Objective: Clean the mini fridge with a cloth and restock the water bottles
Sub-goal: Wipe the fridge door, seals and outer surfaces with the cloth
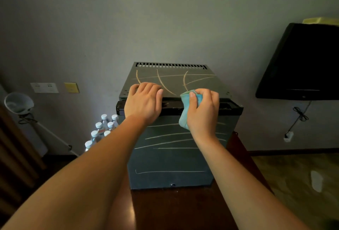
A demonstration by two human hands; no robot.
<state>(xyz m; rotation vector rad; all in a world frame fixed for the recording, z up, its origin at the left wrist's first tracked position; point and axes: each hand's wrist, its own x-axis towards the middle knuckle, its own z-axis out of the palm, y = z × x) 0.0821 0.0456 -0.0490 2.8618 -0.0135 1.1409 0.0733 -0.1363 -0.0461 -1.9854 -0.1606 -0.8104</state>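
Note:
A dark grey mini fridge (170, 160) stands on a dark wooden cabinet, its door closed. Chalk-like lines mark its top and its door front. My left hand (143, 101) rests on the fridge's front top edge with the fingers bent over the top panel. My right hand (201, 112) grips a bunched light blue cloth (187, 112) against the black strip along the top of the door. Several clear water bottles (102, 129) with white caps stand on the floor to the left of the fridge, partly hidden by my left forearm.
A black flat screen (300, 64) hangs on the wall at the right, with a cable and plug (289, 136) below it. A lamp-like stand with a round head (18, 103) leans at the left. Wall sockets (45, 87) sit left of the fridge.

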